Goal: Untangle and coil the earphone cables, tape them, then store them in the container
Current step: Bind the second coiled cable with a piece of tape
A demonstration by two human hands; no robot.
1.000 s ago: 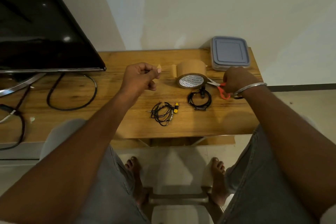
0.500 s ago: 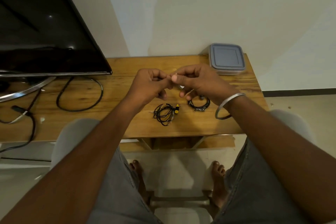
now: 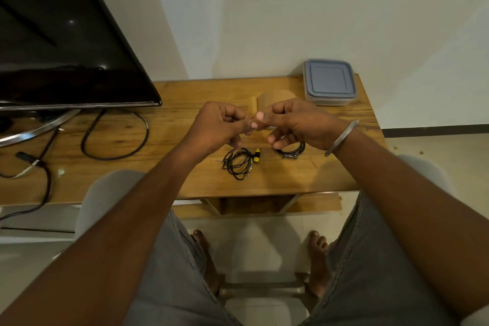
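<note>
A glossy black television (image 3: 66, 48) looms left over the grainy wooden table (image 3: 185, 103). We see the left hand (image 3: 217, 127) and right hand (image 3: 299, 122) meet above it, fingertips pinched; on what, we cannot tell. They half hide the brown tape roll (image 3: 276, 95). The lidded square container (image 3: 329, 81) sits back right; two black earphone coils (image 3: 239, 164) lie beneath the hands.
</note>
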